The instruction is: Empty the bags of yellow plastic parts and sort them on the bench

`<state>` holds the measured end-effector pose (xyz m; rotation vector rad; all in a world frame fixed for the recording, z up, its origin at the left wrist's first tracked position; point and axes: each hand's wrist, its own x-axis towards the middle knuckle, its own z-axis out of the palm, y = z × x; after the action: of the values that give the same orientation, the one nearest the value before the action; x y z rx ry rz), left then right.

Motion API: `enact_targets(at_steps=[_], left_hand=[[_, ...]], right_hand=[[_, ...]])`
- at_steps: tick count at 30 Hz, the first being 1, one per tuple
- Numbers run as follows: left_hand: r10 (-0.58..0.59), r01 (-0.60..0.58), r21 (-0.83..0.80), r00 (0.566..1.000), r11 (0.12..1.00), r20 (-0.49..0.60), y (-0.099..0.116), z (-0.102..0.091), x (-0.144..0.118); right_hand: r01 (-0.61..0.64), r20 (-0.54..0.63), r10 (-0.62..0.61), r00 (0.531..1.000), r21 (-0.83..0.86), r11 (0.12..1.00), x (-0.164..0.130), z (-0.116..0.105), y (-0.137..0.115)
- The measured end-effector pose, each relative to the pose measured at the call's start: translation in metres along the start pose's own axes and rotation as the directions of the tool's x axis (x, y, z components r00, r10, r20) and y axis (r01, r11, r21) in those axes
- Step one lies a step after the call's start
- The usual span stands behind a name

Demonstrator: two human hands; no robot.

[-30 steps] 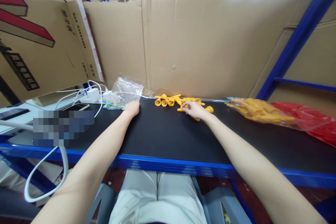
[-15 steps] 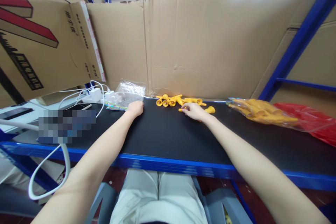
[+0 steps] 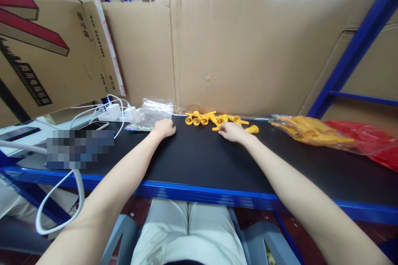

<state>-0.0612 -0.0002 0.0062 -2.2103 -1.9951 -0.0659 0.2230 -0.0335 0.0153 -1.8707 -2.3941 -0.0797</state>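
Note:
My left hand (image 3: 166, 127) rests on the black tabletop with its fingers curled under. It lies beside a clear plastic bag (image 3: 151, 114) with a coloured strip; anything in the fingers is hidden. Near the middle, my right hand (image 3: 232, 132) has its fingers closed over a yellow pipe-shaped toy (image 3: 252, 129). A cupped end shows to the right of that hand and a yellow stem to its left; whether they are one piece is hidden. Several more yellow pipe-shaped toys (image 3: 204, 121) lie in a loose row behind, cups facing me.
A clear bag of yellow pipes (image 3: 306, 128) lies at the right, beside red bagged items (image 3: 362, 138). White chargers (image 3: 114, 111), cables and a phone (image 3: 95, 126) occupy the left. A cardboard panel (image 3: 248, 49) closes the back; a blue beam (image 3: 202, 192) edges the front.
My left hand has moved slightly right, and the clear bag lies flatter. My right hand has shifted slightly right, along with the yellow cup beside it.

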Motion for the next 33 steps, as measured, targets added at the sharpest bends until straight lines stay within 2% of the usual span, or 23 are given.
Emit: enact_targets(at_steps=[4,6,10,12,15,19,22,24,26,28,29,31,33], left_hand=[[0.001,-0.001,0.005,1.000,1.000,-0.005,0.001,-0.001,-0.001],[0.006,-0.006,0.004,1.000,1.000,-0.012,0.001,0.000,-0.001],[0.019,-0.020,-0.002,0.999,1.000,-0.048,0.000,0.001,0.000],[0.032,-0.033,-0.006,0.997,0.999,-0.071,0.000,0.002,0.000],[0.047,-0.049,-0.016,0.994,0.999,-0.094,0.000,0.002,0.000],[0.054,-0.057,-0.028,0.991,0.998,-0.121,0.001,0.001,0.000],[0.065,-0.071,-0.038,0.988,0.997,-0.138,0.001,0.001,-0.001],[0.074,-0.082,-0.045,0.986,0.996,-0.147,0.001,0.001,-0.001],[0.078,-0.087,-0.052,0.985,0.995,-0.152,0.001,0.001,-0.001],[0.079,-0.088,-0.055,0.985,0.995,-0.154,0.001,0.000,-0.001],[0.079,-0.089,-0.056,0.985,0.994,-0.154,0.001,0.000,-0.001],[0.078,-0.088,-0.057,0.985,0.995,-0.154,0.002,0.000,0.000],[0.076,-0.085,-0.057,0.985,0.995,-0.154,0.002,0.000,0.000]], right_hand=[[-0.031,0.021,0.031,0.999,-0.012,0.999,-0.003,-0.008,-0.001],[-0.077,0.075,0.076,0.994,0.003,0.997,-0.003,-0.012,0.001],[-0.217,0.298,0.203,0.933,0.014,0.976,-0.002,-0.017,0.009],[-0.268,0.327,0.258,0.909,-0.017,0.963,-0.001,-0.018,0.015],[-0.272,0.280,0.284,0.917,-0.083,0.959,0.001,-0.020,0.026],[-0.296,0.137,0.313,0.940,-0.126,0.947,0.005,-0.018,0.041],[-0.334,0.078,0.335,0.939,-0.022,0.942,0.006,-0.016,0.055],[-0.365,0.018,0.367,0.930,0.164,0.916,0.007,-0.016,0.065],[-0.382,-0.084,0.464,0.882,0.451,0.807,0.007,-0.016,0.077],[-0.345,-0.140,0.623,0.770,0.729,0.591,0.007,-0.014,0.091],[-0.313,-0.126,0.703,0.700,0.830,0.461,0.006,-0.013,0.099],[-0.254,-0.016,0.811,0.584,0.946,0.202,0.003,-0.010,0.117],[-0.200,0.099,0.853,0.513,0.980,0.006,-0.002,-0.005,0.134]])
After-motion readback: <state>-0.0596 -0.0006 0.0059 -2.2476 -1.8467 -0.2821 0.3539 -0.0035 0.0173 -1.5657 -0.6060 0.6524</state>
